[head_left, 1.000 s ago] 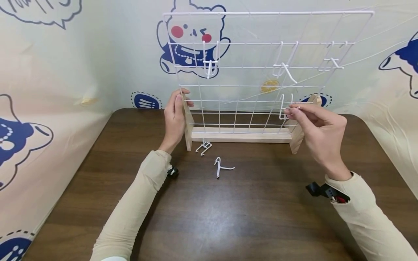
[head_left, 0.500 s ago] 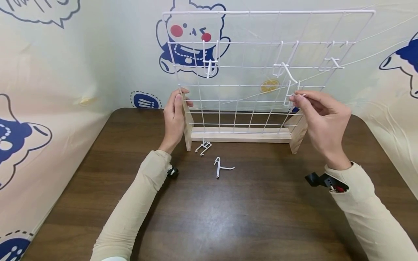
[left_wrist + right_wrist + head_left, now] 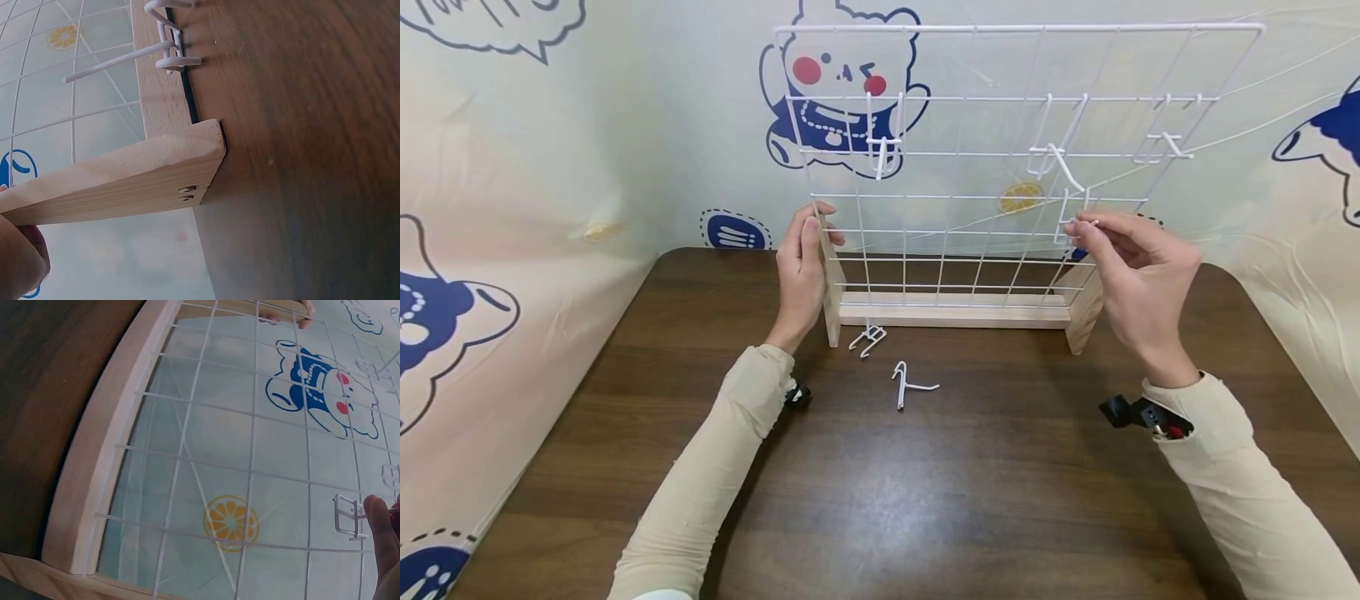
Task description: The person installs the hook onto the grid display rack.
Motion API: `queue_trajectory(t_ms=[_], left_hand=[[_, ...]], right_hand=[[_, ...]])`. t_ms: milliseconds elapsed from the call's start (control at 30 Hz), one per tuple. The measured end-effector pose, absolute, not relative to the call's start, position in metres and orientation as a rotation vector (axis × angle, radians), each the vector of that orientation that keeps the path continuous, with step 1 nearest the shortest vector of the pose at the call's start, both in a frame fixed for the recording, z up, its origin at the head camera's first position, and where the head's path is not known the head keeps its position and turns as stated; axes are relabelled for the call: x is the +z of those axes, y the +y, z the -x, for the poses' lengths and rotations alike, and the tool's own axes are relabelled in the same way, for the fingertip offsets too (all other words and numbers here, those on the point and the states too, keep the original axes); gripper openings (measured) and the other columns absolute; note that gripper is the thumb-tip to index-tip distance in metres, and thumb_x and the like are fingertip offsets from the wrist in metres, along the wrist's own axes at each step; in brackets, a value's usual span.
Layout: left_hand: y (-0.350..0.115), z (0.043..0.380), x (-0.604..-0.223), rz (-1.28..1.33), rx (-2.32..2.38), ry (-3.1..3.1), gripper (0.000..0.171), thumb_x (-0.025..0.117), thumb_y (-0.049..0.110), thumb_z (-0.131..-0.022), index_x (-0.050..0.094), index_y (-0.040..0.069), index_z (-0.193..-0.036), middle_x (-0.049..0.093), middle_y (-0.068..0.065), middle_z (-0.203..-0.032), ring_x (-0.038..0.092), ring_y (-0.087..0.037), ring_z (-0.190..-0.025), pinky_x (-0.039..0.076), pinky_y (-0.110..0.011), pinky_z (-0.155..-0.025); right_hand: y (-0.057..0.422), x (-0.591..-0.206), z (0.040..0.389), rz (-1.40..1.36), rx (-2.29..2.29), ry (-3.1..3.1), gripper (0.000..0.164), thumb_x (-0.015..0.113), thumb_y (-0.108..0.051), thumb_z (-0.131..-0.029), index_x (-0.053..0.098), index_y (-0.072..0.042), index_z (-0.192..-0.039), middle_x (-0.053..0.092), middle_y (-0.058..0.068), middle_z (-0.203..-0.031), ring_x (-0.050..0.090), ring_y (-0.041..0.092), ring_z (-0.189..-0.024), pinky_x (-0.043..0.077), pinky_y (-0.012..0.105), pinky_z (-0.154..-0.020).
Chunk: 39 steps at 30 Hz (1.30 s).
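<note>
A white wire grid rack (image 3: 955,197) stands on a wooden base at the back of the table. My left hand (image 3: 799,271) grips its left wooden side post (image 3: 832,287), thumb in front and fingers behind. At the grid's right half, my right hand (image 3: 1138,283) pinches a white wire hook (image 3: 1062,229) between thumb and fingertips. In the right wrist view this hook (image 3: 347,515) overlaps the grid wires, its back frame facing them. Further white hooks hang from an upper wire: one at left (image 3: 882,146), one right of middle (image 3: 1060,158), one near the right edge (image 3: 1163,142).
Two loose white hooks lie on the dark wooden table (image 3: 880,500): one hook (image 3: 868,337) beside the rack's front left, another hook (image 3: 902,386) nearer to me. The right wooden side post (image 3: 1081,312) stands below my right hand. A patterned cloth (image 3: 700,125) hangs behind the rack.
My right hand has risen a little and shifted slightly right with the hook, then stayed almost still over the last half second. My left hand keeps its place on the side post.
</note>
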<state>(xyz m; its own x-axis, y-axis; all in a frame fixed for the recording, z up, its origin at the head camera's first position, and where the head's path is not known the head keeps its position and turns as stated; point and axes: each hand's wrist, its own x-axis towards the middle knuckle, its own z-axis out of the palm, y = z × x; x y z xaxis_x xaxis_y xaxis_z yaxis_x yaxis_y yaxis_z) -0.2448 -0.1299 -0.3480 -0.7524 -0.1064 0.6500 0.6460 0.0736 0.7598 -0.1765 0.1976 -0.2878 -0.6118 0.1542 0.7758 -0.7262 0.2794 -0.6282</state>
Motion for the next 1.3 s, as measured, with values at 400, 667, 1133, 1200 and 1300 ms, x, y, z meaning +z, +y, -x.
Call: queue_trajectory(t_ms=[400,667,1133,1200,1300], left_hand=[[-0.129,0.245,-0.349,0.536,-1.747,-1.775,0.03,0.035,0.009,-0.107,0.055,-0.012,-0.117,0.056,-0.035,-0.091,0.063,-0.023,-0.084,0.052,-0.036,-0.079],[-0.129,0.245,-0.349,0.536,-1.741,-1.781,0.03,0.036,0.009,-0.107,0.055,-0.011,-0.118,0.056,-0.034,-0.092,0.063,-0.023,-0.085,0.051,-0.036,-0.08],[-0.129,0.246,-0.35,0.531,-1.75,-1.782,0.03,0.036,0.009,-0.107,0.054,-0.011,-0.118,0.057,-0.034,-0.092,0.058,-0.046,-0.087,0.051,-0.036,-0.082],[-0.129,0.247,-0.351,0.537,-1.745,-1.778,0.03,0.035,0.009,-0.107,0.054,-0.011,-0.119,0.057,-0.034,-0.091,0.058,-0.049,-0.088,0.051,-0.037,-0.081],[-0.128,0.247,-0.351,0.535,-1.74,-1.771,0.03,0.035,0.008,-0.107,0.055,-0.011,-0.118,0.057,-0.034,-0.091,0.059,-0.046,-0.087,0.051,-0.036,-0.08]], right_hand=[[0.203,-0.305,0.167,-0.474,1.471,-1.825,0.017,0.067,0.014,-0.086,0.071,0.015,-0.102,0.07,0.03,-0.104,0.073,0.015,-0.086,0.056,0.021,-0.078],[0.2,-0.318,0.152,-0.402,1.393,-1.927,0.02,0.065,0.009,-0.089,0.072,0.01,-0.108,0.074,0.022,-0.096,0.073,0.011,-0.083,0.055,0.018,-0.076],[0.184,-0.352,0.147,-0.539,1.297,-2.159,0.014,0.07,0.012,-0.084,0.074,0.007,-0.096,0.074,0.018,-0.093,0.07,0.01,-0.076,0.053,0.013,-0.071],[0.183,-0.362,0.152,-0.567,1.258,-2.201,0.017,0.072,0.01,-0.083,0.075,0.002,-0.098,0.075,0.012,-0.094,0.069,0.005,-0.08,0.053,0.014,-0.072],[0.181,-0.375,0.157,-0.631,1.201,-2.274,0.02,0.074,0.005,-0.084,0.076,-0.005,-0.101,0.075,0.005,-0.097,0.067,0.004,-0.088,0.052,0.015,-0.077]])
